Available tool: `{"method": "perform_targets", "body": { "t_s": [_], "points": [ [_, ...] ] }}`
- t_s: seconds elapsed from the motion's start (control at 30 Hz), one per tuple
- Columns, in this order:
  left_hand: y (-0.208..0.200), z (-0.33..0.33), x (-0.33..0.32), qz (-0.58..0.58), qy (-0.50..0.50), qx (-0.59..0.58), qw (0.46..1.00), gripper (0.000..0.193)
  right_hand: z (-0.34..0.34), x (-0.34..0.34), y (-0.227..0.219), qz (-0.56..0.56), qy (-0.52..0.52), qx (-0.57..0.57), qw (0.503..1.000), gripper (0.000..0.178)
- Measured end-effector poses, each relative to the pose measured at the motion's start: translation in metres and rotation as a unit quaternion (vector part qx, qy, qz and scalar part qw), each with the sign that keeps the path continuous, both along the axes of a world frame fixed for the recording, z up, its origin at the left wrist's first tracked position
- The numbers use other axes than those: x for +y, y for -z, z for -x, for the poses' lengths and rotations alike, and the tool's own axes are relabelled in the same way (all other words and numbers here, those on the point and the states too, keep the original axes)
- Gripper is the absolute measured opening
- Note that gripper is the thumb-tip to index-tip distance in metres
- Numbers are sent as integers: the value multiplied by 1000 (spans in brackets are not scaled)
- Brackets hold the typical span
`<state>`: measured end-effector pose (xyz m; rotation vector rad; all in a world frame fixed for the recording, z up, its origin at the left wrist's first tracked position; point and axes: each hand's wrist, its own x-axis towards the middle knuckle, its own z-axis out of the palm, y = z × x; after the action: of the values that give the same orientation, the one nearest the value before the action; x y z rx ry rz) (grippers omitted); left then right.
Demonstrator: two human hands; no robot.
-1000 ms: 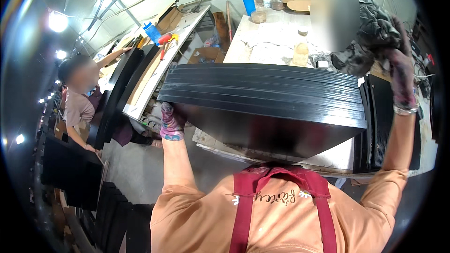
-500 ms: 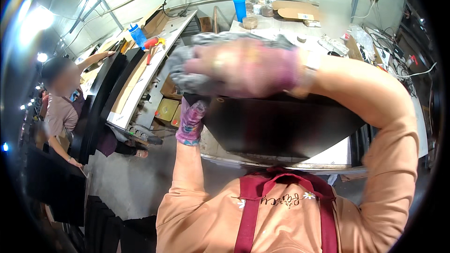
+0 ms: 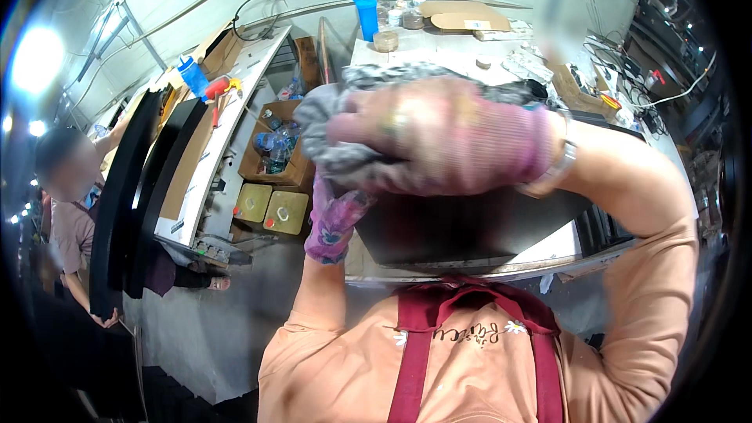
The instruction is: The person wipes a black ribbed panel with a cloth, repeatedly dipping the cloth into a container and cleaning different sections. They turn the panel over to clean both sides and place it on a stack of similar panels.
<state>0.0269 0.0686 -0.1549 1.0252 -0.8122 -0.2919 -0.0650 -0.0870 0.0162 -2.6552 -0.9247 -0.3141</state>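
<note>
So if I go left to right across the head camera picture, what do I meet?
Co-worker's shirt → blue bottle → red-and-yellow tool → box of plastic bottles → left hand → right hand → silver wristband.

The gloved right hand (image 3: 450,137) holds a bunched grey cloth (image 3: 325,129) over a black panel (image 3: 450,235); the gloved left hand (image 3: 335,223) lies at the panel's left end; behind, a blue cup (image 3: 366,19) stands on a white-topped bench (image 3: 366,55); at left, a co-worker (image 3: 72,223) beside black boards (image 3: 125,204).
</note>
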Motion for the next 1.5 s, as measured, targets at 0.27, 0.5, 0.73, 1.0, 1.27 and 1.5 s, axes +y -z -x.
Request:
{"method": "perform_targets", "body": {
  "t_s": [0.27, 0.5, 0.73, 1.0, 1.27, 1.5],
  "points": [
    [-25, 16, -3, 60, 13, 15, 998, 106, 40, -31, 9, 83, 150, -130, 977, 32],
    [-30, 16, 1, 52, 44, 31, 997, 103, -32, 14, 9, 47, 114, -56, 991, 44],
    [-33, 16, -3, 46, 15, 21, 999, 98, -32, 9, 9, 90, 153, -120, 977, 23],
    [-24, 16, -2, 102, 25, -7, 994, 103, 14, -22, 13, 87, 255, -120, 955, 23],
    [1, 6, 0, -30, -63, 10, 997, 105, 37, 29, 5, 50, 171, -50, 983, 35],
    [6, 14, 0, 43, -60, 10, 997, 105, 148, -103, 19, 121, 400, -171, 892, 22]
  ]
}}
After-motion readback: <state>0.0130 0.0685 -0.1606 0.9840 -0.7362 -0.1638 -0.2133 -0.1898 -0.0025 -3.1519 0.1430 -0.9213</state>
